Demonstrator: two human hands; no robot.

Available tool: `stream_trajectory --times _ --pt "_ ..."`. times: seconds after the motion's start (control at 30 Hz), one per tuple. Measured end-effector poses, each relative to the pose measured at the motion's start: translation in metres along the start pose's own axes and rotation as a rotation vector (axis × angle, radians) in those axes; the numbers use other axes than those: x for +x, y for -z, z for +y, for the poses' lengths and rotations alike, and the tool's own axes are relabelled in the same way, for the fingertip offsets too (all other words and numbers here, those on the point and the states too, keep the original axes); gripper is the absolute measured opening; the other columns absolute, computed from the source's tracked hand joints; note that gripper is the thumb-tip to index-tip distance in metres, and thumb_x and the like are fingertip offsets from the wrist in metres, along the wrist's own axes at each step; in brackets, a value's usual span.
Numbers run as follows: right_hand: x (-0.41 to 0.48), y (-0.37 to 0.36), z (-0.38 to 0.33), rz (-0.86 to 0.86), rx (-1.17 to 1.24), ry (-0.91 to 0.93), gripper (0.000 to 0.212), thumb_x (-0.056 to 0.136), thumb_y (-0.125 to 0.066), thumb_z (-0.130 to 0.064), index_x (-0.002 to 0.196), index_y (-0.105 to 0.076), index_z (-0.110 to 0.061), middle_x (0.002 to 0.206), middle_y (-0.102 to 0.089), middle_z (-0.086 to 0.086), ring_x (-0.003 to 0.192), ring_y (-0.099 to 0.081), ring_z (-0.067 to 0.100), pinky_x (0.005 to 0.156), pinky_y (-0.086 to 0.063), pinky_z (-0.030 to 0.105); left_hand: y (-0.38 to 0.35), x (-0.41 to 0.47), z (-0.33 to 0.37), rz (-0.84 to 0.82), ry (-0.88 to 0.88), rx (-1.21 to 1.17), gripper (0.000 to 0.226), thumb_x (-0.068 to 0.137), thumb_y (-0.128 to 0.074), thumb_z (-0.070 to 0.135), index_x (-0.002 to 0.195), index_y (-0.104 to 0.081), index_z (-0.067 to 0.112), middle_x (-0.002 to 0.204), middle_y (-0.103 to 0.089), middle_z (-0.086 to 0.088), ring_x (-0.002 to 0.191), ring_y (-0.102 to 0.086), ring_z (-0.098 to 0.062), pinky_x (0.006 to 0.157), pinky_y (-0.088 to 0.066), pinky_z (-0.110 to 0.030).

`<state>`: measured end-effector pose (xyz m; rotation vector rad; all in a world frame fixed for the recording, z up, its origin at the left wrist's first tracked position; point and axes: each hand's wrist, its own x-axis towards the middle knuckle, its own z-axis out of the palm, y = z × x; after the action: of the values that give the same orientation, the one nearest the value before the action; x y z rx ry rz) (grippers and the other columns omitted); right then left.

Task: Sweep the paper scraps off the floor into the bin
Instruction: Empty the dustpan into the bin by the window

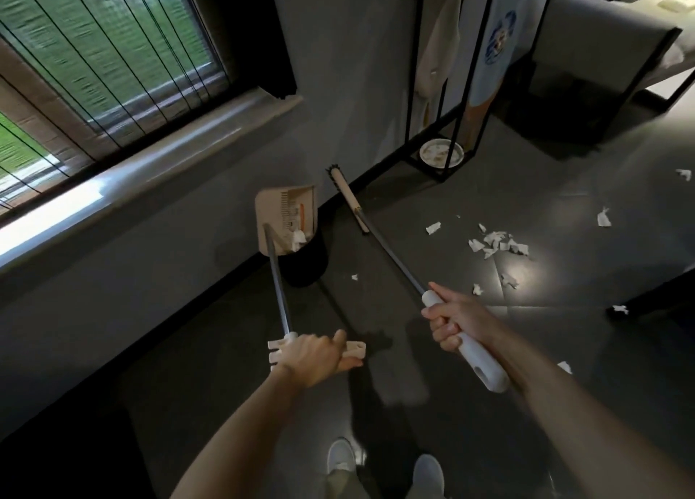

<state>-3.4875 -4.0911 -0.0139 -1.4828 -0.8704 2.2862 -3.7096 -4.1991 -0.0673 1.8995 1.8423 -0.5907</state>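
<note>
My left hand (pixel 317 355) grips the white top grip of a long-handled dustpan. The beige dustpan (pixel 287 216) is tipped over the black bin (pixel 306 261) by the wall, and white scraps slide from its lip into the bin. My right hand (pixel 453 320) holds the white grip of the broom, whose metal shaft runs up-left to the beige broom head (pixel 348 197) near the baseboard. Several white paper scraps (pixel 498 243) lie scattered on the dark floor to the right.
A black metal rack (pixel 449 84) with hanging clothes stands by the wall, and a white bowl (pixel 440 153) sits on its base. A grey bed frame (pixel 601 47) fills the top right. A window sill (pixel 150 171) runs along the left. My shoes (pixel 340 457) are at the bottom.
</note>
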Motion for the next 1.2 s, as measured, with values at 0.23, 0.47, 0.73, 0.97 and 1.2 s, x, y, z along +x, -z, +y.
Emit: stream_trajectory --times 0.23,0.47,0.73,0.97,1.2 --pt "0.001 0.002 -0.008 0.006 -0.003 0.016 0.070 0.091 -0.046 0.008 0.147 -0.027 -0.029 0.046 -0.042 0.000 0.030 -0.034 0.004 0.028 -0.029 0.015 0.042 -0.007 -0.014 0.095 0.036 -0.003 0.061 0.088 -0.025 0.069 0.115 -0.042 0.017 0.100 -0.065 -0.006 0.087 -0.064 -0.026 0.081 -0.050 -0.044" --pt "-0.005 -0.010 -0.025 -0.028 0.001 0.086 0.071 0.091 -0.045 0.008 0.149 -0.025 -0.027 0.043 -0.042 -0.001 0.029 -0.035 0.003 0.027 -0.030 0.014 0.063 -0.024 -0.020 0.167 0.047 0.133 0.059 0.090 -0.023 0.067 0.115 -0.043 0.017 0.099 -0.065 -0.004 0.085 -0.064 -0.024 0.075 -0.046 -0.043" --pt "-0.002 -0.009 -0.012 -0.067 -0.040 0.066 0.072 0.090 -0.047 0.006 0.148 -0.024 -0.030 0.049 -0.042 0.001 0.032 -0.035 0.005 0.029 -0.030 0.016 0.021 -0.012 0.007 -0.143 0.032 0.035 0.063 0.091 -0.027 0.066 0.127 -0.044 0.017 0.116 -0.060 -0.008 0.110 -0.057 -0.028 0.098 -0.032 -0.056" --pt "0.000 -0.009 0.004 -0.033 -0.019 0.013 0.071 0.091 -0.045 0.009 0.148 -0.026 -0.027 0.051 -0.038 0.002 0.031 -0.033 0.004 0.029 -0.029 0.014 0.012 -0.005 0.004 -0.113 0.022 0.118 0.063 0.089 -0.027 0.068 0.122 -0.043 0.017 0.114 -0.062 -0.010 0.108 -0.058 -0.031 0.095 -0.033 -0.056" --pt "0.003 -0.022 0.004 -0.059 0.022 0.012 0.071 0.090 -0.047 0.007 0.149 -0.024 -0.027 0.051 -0.041 0.001 0.032 -0.036 0.004 0.028 -0.030 0.016 0.046 -0.026 -0.015 -0.037 0.022 0.130 0.067 0.087 -0.022 0.070 0.123 -0.043 0.018 0.105 -0.064 -0.006 0.100 -0.061 -0.026 0.088 -0.043 -0.048"
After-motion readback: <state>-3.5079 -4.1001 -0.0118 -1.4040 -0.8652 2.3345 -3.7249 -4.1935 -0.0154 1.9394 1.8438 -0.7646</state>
